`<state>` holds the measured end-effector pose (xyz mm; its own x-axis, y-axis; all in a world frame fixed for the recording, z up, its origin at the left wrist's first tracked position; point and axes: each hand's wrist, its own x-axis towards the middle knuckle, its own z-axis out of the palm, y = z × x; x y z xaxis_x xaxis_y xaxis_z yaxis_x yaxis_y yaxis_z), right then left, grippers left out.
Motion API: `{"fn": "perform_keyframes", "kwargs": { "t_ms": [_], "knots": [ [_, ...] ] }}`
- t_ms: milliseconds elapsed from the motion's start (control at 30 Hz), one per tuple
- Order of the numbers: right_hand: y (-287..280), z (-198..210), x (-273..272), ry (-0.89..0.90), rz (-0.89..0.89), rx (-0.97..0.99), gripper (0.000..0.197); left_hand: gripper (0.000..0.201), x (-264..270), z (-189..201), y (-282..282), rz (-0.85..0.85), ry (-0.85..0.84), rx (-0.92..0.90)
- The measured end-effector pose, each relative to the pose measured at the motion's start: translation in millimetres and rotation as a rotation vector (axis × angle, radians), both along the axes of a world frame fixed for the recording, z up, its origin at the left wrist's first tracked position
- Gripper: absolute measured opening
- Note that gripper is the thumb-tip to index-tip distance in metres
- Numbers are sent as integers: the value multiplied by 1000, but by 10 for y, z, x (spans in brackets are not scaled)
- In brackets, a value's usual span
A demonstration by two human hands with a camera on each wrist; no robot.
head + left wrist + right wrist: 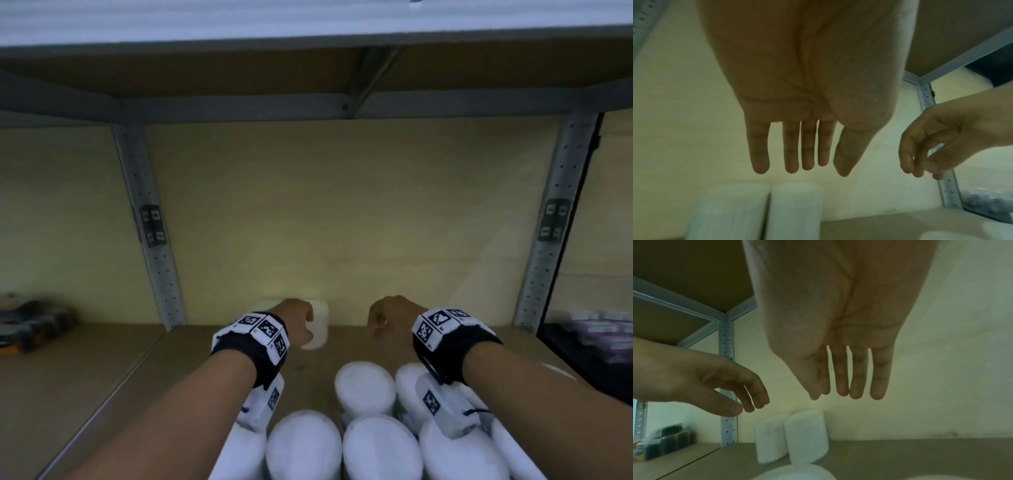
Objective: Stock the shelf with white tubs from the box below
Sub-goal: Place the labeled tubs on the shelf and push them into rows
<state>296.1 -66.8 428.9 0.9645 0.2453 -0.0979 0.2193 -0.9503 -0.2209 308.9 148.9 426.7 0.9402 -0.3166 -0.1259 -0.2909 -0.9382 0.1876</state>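
Two ribbed white tubs (791, 436) already stand upright side by side at the far back of the shelf board (102, 370), against the pale wall, so I judge the stocking as only just begun. Many more white tubs (364, 387) sit packed together at the near bottom edge of the head view, lids up, waiting to go up; the box that holds them cannot be made out. Both hands hang above the shelf, apart from the tubs and holding nothing: the left hand (809, 100) has its fingers straight and relaxed, and the right hand (840, 331) likewise. From the head camera the left hand covers most of the two placed tubs, and the wrist bands cover some of the near ones. Dark items at the far left and packets at the far right are too blurred to name.
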Motion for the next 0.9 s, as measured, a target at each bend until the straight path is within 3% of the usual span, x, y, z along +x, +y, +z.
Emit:
{"fn": "perform_keyframes", "kwargs": {
  "t_ms": [167,533,800,900],
  "knots": [
    [261,8,344,-44,51,17,31,40,235,-19,300,62,-75,-123],
    [864,-243,1065,-89,117,-64,29,43,994,-423,724,145,-53,-76],
    [1149,-364,1452,3,85,-230,60,47,1327,-566,797,134,-84,-27],
    [1190,-438,1502,-14,78,-269,57,44,1347,-556,801,103,-106,-32]
  ]
}}
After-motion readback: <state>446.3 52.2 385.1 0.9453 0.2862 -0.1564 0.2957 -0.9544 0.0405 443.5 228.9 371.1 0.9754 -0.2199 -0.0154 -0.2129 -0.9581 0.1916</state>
